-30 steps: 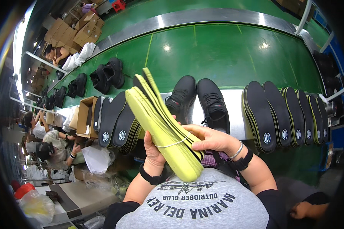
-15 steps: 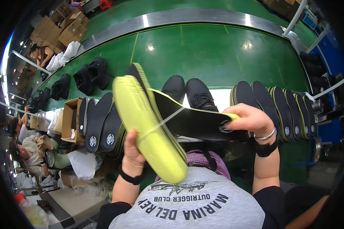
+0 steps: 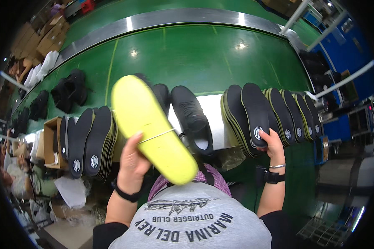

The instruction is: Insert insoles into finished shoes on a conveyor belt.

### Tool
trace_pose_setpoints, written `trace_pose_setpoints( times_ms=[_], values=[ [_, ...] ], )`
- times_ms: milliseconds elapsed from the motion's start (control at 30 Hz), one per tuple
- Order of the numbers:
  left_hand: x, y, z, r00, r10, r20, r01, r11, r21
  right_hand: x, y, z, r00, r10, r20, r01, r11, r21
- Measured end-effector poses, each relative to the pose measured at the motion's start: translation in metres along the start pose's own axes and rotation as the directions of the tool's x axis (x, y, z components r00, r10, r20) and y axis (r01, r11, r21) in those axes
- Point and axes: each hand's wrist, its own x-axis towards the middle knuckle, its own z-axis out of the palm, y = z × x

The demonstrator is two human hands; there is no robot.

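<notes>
My left hand holds up a banded bundle of insoles, its yellow-green underside facing me and a thin band around its middle. My right hand grips a single black insole by its heel and lays it on the fanned row of black insoles at the right. A pair of black shoes stands between the two hands on the pale ledge in front of the green conveyor belt.
Another fan of black insoles lies at the left beside a small cardboard box. More black shoes sit on the belt's left. Cardboard boxes stand far left, blue machinery at the right. Another person works at the lower left.
My right hand pulled one black insole off the bundle and carried it right to the fanned row. My left hand lowered and tilted the bundle, showing its yellow underside.
</notes>
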Motion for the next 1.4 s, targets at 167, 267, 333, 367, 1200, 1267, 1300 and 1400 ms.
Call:
trace_pose_setpoints(
  times_ms=[167, 267, 333, 367, 1200, 1267, 1300, 1400],
  values=[
    [0.021, -0.035, 0.031, 0.991, -0.136, 0.011, 0.135, 0.989, 0.063, -0.025, -0.005, 0.027, 0.808, -0.551, -0.21, -0.146, 0.158, -0.977],
    [0.022, -0.052, 0.048, 0.995, -0.064, 0.072, 0.054, 0.989, 0.141, -0.055, -0.027, 0.052, 0.81, -0.576, -0.11, 0.319, 0.59, -0.741],
    [0.024, -0.063, 0.059, 0.995, -0.074, 0.063, 0.06, 0.979, 0.197, -0.07, -0.041, 0.08, 0.772, -0.587, 0.243, 0.632, 0.67, -0.391],
    [0.025, -0.068, 0.063, 0.998, -0.027, 0.061, 0.012, 0.973, 0.231, -0.073, -0.046, 0.094, 0.684, -0.606, 0.407, 0.728, 0.526, -0.44],
    [0.021, -0.005, 0.048, 0.944, -0.254, 0.212, 0.184, 0.936, 0.3, -0.062, -0.077, -0.015, 0.682, -0.117, 0.722, 0.134, 0.99, 0.033],
    [0.015, -0.005, 0.045, 0.946, -0.273, 0.173, 0.266, 0.962, 0.062, -0.048, -0.051, -0.037, 0.879, -0.253, 0.405, 0.115, 0.935, 0.335],
    [0.015, -0.006, 0.043, 0.95, -0.279, 0.142, 0.273, 0.96, 0.063, -0.039, -0.039, -0.048, 0.905, -0.288, 0.313, 0.136, 0.893, 0.429],
    [0.021, -0.015, 0.04, 0.925, -0.316, 0.214, 0.309, 0.949, 0.064, -0.004, -0.007, -0.059, 0.941, -0.318, 0.115, 0.278, 0.922, 0.269]
  ],
)
